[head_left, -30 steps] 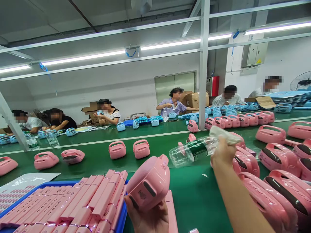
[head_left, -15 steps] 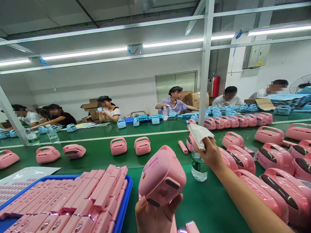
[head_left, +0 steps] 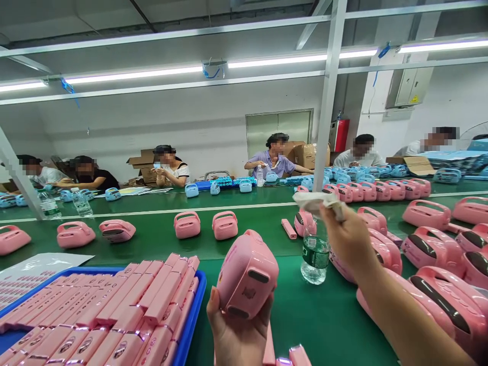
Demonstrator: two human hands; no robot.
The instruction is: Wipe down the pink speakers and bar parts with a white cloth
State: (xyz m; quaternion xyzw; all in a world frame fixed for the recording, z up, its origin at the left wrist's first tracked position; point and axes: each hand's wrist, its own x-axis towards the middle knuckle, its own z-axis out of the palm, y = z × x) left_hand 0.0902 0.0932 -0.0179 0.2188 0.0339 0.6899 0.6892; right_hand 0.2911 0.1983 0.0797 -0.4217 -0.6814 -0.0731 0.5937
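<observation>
In my left hand (head_left: 240, 330) a pink portable speaker (head_left: 247, 277) is held up, tilted so that dark rubber feet on its underside face me. My fingers wrap around its lower end. My right hand (head_left: 348, 236), slightly blurred, pinches a white cloth (head_left: 318, 202) that hangs out past the fingers. Just below that hand stands a water bottle (head_left: 315, 256) with a green label. To the left of the held speaker lies a blue tray (head_left: 199, 300) stacked with pink bar-shaped pieces (head_left: 168, 290).
Several pink speakers (head_left: 438, 249) crowd the right side, and others (head_left: 186, 225) sit along the green belt. A grey post (head_left: 328, 117) rises ahead. Printed sheets (head_left: 34, 277) lie left. Co-workers (head_left: 272, 157) sit across the line among blue speakers (head_left: 191, 190).
The speaker in my left hand has turned, showing more of its underside and less of its printed front. My right hand has shifted a little right and down with the cloth.
</observation>
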